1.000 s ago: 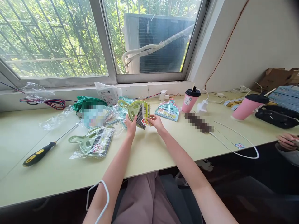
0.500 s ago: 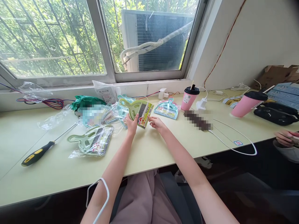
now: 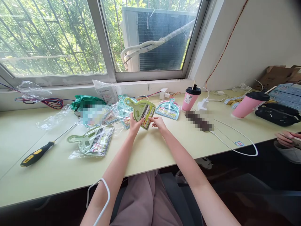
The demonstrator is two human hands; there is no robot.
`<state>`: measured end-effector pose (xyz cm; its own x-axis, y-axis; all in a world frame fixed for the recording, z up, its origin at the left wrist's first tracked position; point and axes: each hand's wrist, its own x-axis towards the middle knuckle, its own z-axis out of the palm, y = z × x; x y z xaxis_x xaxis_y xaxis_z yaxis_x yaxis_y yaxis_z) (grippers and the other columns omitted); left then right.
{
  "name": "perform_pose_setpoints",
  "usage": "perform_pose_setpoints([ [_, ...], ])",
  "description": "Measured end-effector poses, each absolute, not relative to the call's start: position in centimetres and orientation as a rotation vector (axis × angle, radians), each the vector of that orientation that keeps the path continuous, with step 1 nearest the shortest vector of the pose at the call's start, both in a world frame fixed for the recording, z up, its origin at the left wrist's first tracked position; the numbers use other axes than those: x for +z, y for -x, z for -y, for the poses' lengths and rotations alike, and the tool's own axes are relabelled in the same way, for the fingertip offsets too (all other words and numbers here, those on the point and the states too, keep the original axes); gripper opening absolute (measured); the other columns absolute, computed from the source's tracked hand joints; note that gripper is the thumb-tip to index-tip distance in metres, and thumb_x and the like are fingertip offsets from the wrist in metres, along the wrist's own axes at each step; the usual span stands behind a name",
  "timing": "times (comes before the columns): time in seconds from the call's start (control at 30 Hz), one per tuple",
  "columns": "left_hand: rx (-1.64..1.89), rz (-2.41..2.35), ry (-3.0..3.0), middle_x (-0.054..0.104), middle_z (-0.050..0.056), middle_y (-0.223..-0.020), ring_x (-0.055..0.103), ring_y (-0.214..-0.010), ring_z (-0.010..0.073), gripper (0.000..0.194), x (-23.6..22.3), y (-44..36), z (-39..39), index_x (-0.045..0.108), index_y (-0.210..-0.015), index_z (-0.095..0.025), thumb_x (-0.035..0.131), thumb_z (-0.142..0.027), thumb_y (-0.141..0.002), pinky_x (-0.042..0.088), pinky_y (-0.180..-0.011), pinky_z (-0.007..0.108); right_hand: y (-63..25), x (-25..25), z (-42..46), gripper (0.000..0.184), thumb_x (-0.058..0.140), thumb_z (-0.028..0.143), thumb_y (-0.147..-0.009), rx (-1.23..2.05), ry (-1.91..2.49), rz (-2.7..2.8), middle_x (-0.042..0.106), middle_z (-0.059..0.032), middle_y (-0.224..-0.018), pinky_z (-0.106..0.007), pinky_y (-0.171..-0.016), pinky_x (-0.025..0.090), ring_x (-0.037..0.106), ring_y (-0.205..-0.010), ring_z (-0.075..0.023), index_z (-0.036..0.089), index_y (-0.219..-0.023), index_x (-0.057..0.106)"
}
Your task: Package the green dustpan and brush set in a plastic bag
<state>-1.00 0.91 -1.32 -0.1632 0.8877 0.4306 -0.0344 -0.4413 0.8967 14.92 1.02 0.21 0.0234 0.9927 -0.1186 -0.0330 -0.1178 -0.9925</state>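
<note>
Since the earlier frames, the light-green dustpan-and-brush set (image 3: 139, 108) has tilted slightly, and the left thumb has slid farther across the bristles toward the printed label (image 3: 149, 115).

Nearest, a white cable loop (image 3: 108, 192) crosses the left forearm, above the trousers (image 3: 141, 201). Beyond the edge of the pale yellow table (image 3: 141, 161), the left hand (image 3: 134, 126) clamps the set by its lower side, thumb in front, raised above the tabletop. The right hand (image 3: 159, 123) has its thumb and index finger together at the label's right edge; whether they pinch it, I cannot tell.

To the left lie a black-and-yellow screwdriver (image 3: 37, 154) and another green set (image 3: 90, 142) in clear wrapping. To the right are a pixelated dark object (image 3: 199, 121) and, past the table edge, another person's hand (image 3: 285, 138). Farther back, light-blue sets (image 3: 124, 110) lie behind the held one, with a separate blue set (image 3: 167, 110) to its right, near a pink cup (image 3: 189, 101). A green bag (image 3: 88, 101) sits near the wall below the window (image 3: 77, 40).
</note>
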Motion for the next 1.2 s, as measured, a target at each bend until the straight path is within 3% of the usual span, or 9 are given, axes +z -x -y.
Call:
perform_pose_setpoints([
  [0.17, 1.692, -1.048, -1.389, 0.065, 0.009, -0.112, 0.063, -0.110, 0.0278, 0.061, -1.6, 1.1, -1.2, 0.049, -0.113, -0.022, 0.082, -0.036, -0.063, 0.052, -0.093, 0.041, -15.2, -0.3, -1.6, 0.039, 0.086, 0.038, -0.058, 1.139, 1.416, 1.117, 0.066, -0.0005, -0.072, -0.025, -0.050, 0.038, 0.053, -0.055, -0.0108, 0.021, -0.066, 0.053],
  [0.37, 1.719, -0.959, -1.381, 0.067, 0.008, -0.109, 0.064, -0.110, 0.0281, 0.061, -1.0, 1.1, -0.8, 0.054, -0.113, -0.021, 0.085, -0.034, -0.062, 0.052, -0.095, 0.042, -15.5, -0.6, -1.9, 0.065, 0.087, 0.024, -0.052, 1.223, 1.184, 0.917, 0.067, -0.0017, -0.112, -0.032, -0.084, 0.052, 0.064, -0.104, -0.0195, 0.027, -0.106, 0.051],
  [0.5, 1.670, -0.932, -1.382, 0.067, 0.008, -0.110, 0.064, -0.110, 0.0289, 0.062, -1.2, 1.2, -1.0, 0.056, -0.112, -0.020, 0.087, -0.034, -0.059, 0.051, -0.095, 0.042, -15.6, -0.7, -2.1, 0.067, 0.081, 0.009, -0.054, 1.481, 0.944, 0.889, 0.071, 0.0006, -0.097, -0.038, -0.091, 0.055, 0.069, -0.099, -0.0217, 0.029, -0.111, 0.053],
  [0.63, 1.639, -0.907, -1.333, 0.068, 0.008, -0.113, 0.064, -0.110, 0.0293, 0.065, -1.4, 1.3, -1.2, 0.058, -0.116, -0.021, 0.086, -0.034, -0.060, 0.051, -0.096, 0.043, -15.7, -0.7, -2.2, 0.074, 0.080, 0.000, -0.050, 1.506, 0.923, 0.891, 0.070, 0.0006, -0.091, -0.039, -0.090, 0.058, 0.070, -0.097, -0.0237, 0.028, -0.113, 0.054],
  [0.73, 1.625, -0.901, -1.325, 0.068, 0.009, -0.115, 0.064, -0.112, 0.0296, 0.068, -1.4, 1.4, -1.2, 0.058, -0.120, -0.021, 0.086, -0.032, -0.059, 0.051, -0.097, 0.044, -15.6, -0.8, -2.2, 0.089, 0.083, 0.001, -0.046, 1.423, 0.954, 0.883, 0.067, -0.0032, -0.109, -0.042, -0.093, 0.057, 0.068, -0.105, -0.0253, 0.029, -0.124, 0.051],
  [0.83, 1.614, -0.895, -1.330, 0.067, 0.009, -0.118, 0.062, -0.114, 0.0299, 0.069, -1.1, 1.5, -1.0, 0.059, -0.122, -0.021, 0.086, -0.030, -0.059, 0.049, -0.099, 0.044, -15.7, -0.7, -2.2, 0.096, 0.089, 0.014, -0.047, 1.160, 1.085, 0.900, 0.055, -0.0072, -0.135, -0.045, -0.099, 0.053, 0.060, -0.118, -0.0272, 0.032, -0.132, 0.048],
  [0.97, 1.564, -0.894, -1.343, 0.068, 0.009, -0.117, 0.062, -0.114, 0.0306, 0.069, -0.4, 1.5, -0.5, 0.060, -0.121, -0.020, 0.086, -0.032, -0.058, 0.049, -0.099, 0.045, -16.3, 0.2, -2.0, 0.061, 0.083, 0.039, -0.066, 0.642, 1.315, 1.079, 0.052, -0.0102, -0.133, -0.045, -0.106, 0.044, 0.051, -0.124, -0.0279, 0.026, -0.121, 0.060],
  [1.1, 1.554, -0.894, -1.365, 0.068, 0.008, -0.116, 0.062, -0.114, 0.0300, 0.070, 0.1, 1.5, -0.1, 0.059, -0.122, -0.021, 0.086, -0.031, -0.058, 0.049, -0.099, 0.044, -16.9, 1.3, -1.3, 0.036, 0.074, 0.037, -0.079, 0.234, 1.515, 1.132, 0.053, -0.0148, -0.128, -0.045, -0.100, 0.041, 0.046, -0.123, -0.0316, 0.022, -0.112, 0.068],
  [1.2, 1.537, -0.904, -1.358, 0.067, 0.008, -0.114, 0.062, -0.112, 0.0295, 0.070, 0.1, 1.5, 0.0, 0.059, -0.121, -0.021, 0.086, -0.030, -0.057, 0.049, -0.099, 0.044, -16.9, 1.6, -0.9, 0.022, 0.068, 0.041, -0.086, 0.143, 1.595, 1.216, 0.056, -0.0130, -0.124, -0.044, -0.093, 0.040, 0.048, -0.118, -0.0316, 0.023, -0.098, 0.073],
])
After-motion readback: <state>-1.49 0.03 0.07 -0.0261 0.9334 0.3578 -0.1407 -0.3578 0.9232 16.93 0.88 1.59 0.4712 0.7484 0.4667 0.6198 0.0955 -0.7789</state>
